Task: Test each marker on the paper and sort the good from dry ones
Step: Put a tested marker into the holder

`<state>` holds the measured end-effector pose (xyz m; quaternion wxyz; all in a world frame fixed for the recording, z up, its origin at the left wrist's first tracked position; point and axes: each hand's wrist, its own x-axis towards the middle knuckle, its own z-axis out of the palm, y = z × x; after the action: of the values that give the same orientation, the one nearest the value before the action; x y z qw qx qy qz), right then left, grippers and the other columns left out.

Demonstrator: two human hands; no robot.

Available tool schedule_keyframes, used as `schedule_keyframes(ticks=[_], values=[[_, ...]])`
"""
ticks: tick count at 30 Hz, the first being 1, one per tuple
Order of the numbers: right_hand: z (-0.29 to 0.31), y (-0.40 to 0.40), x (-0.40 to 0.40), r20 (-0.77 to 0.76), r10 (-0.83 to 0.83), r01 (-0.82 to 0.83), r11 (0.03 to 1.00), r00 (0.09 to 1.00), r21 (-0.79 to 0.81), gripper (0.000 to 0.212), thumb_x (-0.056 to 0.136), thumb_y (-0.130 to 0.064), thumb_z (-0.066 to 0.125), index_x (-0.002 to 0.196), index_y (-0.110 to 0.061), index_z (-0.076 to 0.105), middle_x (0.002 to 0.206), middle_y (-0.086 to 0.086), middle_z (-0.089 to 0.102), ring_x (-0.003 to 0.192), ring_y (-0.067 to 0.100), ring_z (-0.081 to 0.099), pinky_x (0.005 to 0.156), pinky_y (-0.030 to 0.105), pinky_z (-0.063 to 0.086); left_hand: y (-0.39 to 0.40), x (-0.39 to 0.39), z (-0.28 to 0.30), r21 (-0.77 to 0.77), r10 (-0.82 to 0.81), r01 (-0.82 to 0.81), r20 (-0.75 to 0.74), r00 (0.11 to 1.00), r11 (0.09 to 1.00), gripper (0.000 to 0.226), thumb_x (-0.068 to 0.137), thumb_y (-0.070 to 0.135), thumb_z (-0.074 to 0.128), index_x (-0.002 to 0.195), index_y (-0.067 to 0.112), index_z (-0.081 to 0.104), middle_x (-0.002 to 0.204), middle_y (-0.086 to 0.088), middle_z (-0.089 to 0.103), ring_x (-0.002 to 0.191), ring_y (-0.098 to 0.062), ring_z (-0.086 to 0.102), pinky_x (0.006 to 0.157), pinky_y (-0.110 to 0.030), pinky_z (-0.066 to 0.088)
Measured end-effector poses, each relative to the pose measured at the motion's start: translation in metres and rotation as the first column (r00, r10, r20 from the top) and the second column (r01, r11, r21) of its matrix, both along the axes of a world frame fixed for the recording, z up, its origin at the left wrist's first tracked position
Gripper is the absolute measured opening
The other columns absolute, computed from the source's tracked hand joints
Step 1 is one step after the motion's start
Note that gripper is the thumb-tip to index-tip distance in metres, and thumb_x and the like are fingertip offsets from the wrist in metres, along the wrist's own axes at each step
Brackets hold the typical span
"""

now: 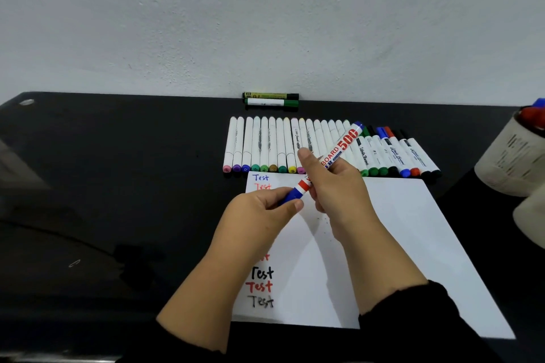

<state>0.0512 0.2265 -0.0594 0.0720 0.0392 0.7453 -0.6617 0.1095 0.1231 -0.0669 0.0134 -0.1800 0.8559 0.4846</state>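
Centrally, over the white paper on the black table, both forearms reach forward, hands raised. Right hand clasps the whiteboard marker barrel, angled far-right; left hand pinches its blue cap.

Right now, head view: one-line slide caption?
Both hands, left hand on cap, right hand on barrel, hold a blue whiteboard marker over the test paper.

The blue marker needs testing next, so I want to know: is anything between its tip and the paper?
Yes: its blue cap is on, pinched in the left hand, while the right hand holds the blue marker above the paper. Nothing else intervenes.
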Motion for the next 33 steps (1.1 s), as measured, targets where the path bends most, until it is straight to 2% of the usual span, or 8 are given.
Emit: schedule_keyframes(ticks=[6, 10, 14, 16, 20, 28, 30, 33], values=[[-0.004, -0.002, -0.001, 0.0, -0.079, 0.079, 0.996, 0.997, 0.045, 0.023, 0.09, -0.028, 0.058, 0.071, -0.016, 0.053, 0.061, -0.001, 0.048, 0.057, 0.009, 0.042, 0.056, 0.025, 0.04, 0.0, 0.003, 0.005, 0.034, -0.036, 0.034, 0.058, 0.998, 0.999, 0.031, 0.088, 0.042, 0.058, 0.118, 0.036, 0.061, 0.104, 0.011, 0.062, 0.077, -0.003, 0.052, 0.054, -0.012, 0.034], [-0.006, -0.003, -0.001, 0.006, -0.039, 0.039, 0.997, 0.999, 0.066, 0.022, 0.091, -0.025, 0.055, 0.072, -0.015, 0.05, 0.059, 0.001, 0.044, 0.056, 0.01, 0.039, 0.056, 0.027, 0.038, -0.001, 0.007, 0.007, 0.062, -0.067, 0.063, 0.076, 0.995, 0.996, 0.011, 0.091, 0.038, 0.055, 0.084, 0.041, 0.062, 0.099, 0.004, 0.069, 0.097, -0.016, 0.062, 0.055, -0.012, 0.037], [-0.007, -0.006, -0.001, 0.03, -0.007, 0.005, 0.998, 1.0, 0.068, 0.022, 0.092, -0.025, 0.054, 0.072, -0.016, 0.05, 0.058, -0.002, 0.044, 0.052, 0.007, 0.041, 0.05, 0.021, 0.037, -0.001, 0.006, 0.006, 0.085, -0.087, 0.081, 0.069, 0.994, 0.993, 0.024, 0.094, 0.033, 0.052, 0.114, 0.027, 0.063, 0.082, 0.019, 0.062, 0.08, 0.0, 0.055, 0.053, -0.01, 0.032], [-0.006, -0.005, -0.001, 0.029, 0.012, -0.014, 0.998, 1.0, 0.055, 0.024, 0.093, -0.023, 0.054, 0.07, -0.016, 0.049, 0.055, -0.004, 0.043, 0.046, 0.005, 0.042, 0.046, 0.019, 0.036, -0.001, 0.005, 0.006, 0.086, -0.1, 0.094, 0.069, 0.993, 0.992, 0.026, 0.095, 0.032, 0.051, 0.117, 0.025, 0.062, 0.079, 0.021, 0.06, 0.077, 0.004, 0.054, 0.054, -0.009, 0.032], [-0.003, -0.003, 0.0, 0.011, 0.053, -0.053, 0.999, 0.999, 0.008, 0.025, 0.093, -0.02, 0.054, 0.069, -0.015, 0.048, 0.047, -0.008, 0.041, 0.031, -0.002, 0.04, 0.038, 0.014, 0.033, -0.004, 0.006, 0.007, 0.095, -0.12, 0.115, 0.053, 0.991, 0.989, 0.024, 0.095, 0.032, 0.051, 0.114, 0.026, 0.063, 0.076, 0.02, 0.061, 0.075, 0.005, 0.054, 0.056, -0.011, 0.032], [-0.001, -0.004, -0.001, -0.004, 0.045, -0.045, 0.999, 0.999, -0.027, 0.028, 0.093, -0.02, 0.053, 0.066, -0.016, 0.045, 0.04, -0.011, 0.035, 0.043, 0.007, 0.031, 0.047, 0.023, 0.032, -0.009, 0.007, 0.008, 0.304, -0.126, 0.106, 0.046, 0.991, 0.947, 0.017, 0.093, 0.027, 0.053, 0.085, 0.026, 0.067, 0.061, 0.016, 0.067, 0.06, 0.008, 0.063, 0.067, -0.014, 0.043], [-0.001, -0.005, -0.001, 0.008, 0.02, -0.02, 1.0, 1.0, 0.006, 0.026, 0.092, -0.021, 0.053, 0.068, -0.015, 0.046, 0.047, -0.007, 0.037, 0.046, 0.008, 0.032, 0.047, 0.022, 0.032, -0.008, 0.008, 0.008, 0.263, -0.11, 0.093, 0.05, 0.993, 0.96, 0.015, 0.093, 0.029, 0.052, 0.085, 0.028, 0.065, 0.065, 0.016, 0.066, 0.063, 0.008, 0.062, 0.066, -0.013, 0.04], [0.0, -0.009, 0.001, 0.053, -0.054, 0.052, 0.998, 0.997, 0.043, 0.025, 0.091, -0.021, 0.051, 0.068, -0.016, 0.045, 0.056, -0.002, 0.039, 0.049, 0.008, 0.035, 0.048, 0.022, 0.033, -0.002, 0.008, 0.01, 0.062, -0.083, 0.079, 0.056, 0.995, 0.995, 0.016, 0.095, 0.035, 0.049, 0.096, 0.031, 0.064, 0.082, 0.016, 0.064, 0.078, 0.002, 0.058, 0.06, -0.014, 0.035]])
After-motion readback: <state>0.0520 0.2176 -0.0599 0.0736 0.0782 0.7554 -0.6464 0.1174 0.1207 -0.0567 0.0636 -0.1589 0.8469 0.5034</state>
